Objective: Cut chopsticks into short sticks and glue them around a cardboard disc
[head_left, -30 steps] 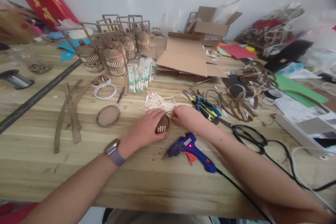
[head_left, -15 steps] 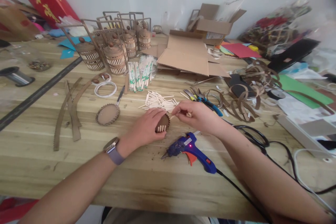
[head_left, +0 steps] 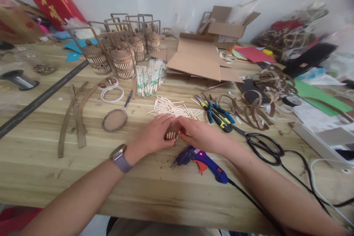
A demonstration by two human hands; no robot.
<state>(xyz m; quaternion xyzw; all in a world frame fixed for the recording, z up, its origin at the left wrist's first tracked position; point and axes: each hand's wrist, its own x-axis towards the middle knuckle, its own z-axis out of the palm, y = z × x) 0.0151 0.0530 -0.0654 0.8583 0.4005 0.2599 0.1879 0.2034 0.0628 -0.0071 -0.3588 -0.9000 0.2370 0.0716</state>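
Observation:
My left hand (head_left: 155, 132) is closed around a small round cardboard piece (head_left: 170, 129), with several short pale sticks standing in a row along its near edge. At the right rim of that piece are the fingertips of my right hand (head_left: 193, 132), pinched on a short wooden stick (head_left: 178, 135) that is mostly hidden by the fingers. Just beyond both hands lies a loose pile of cut sticks (head_left: 171, 107). A blue hot glue gun (head_left: 204, 160) with a lit red light rests on its side below my right hand.
Left of my hands is a cardboard disc with a scalloped rim (head_left: 114, 120), beside cardboard strips (head_left: 79, 125). Pliers (head_left: 217, 112), a yellow utility knife (head_left: 223, 121) and black scissors (head_left: 264, 149) lie to the right. Several lantern-like models (head_left: 123, 62) and flattened cardboard (head_left: 193, 57) stand behind.
My right hand has moved left and down, bringing its pinched fingers to the rim of the round cardboard piece. My left hand keeps its hold in nearly the same place.

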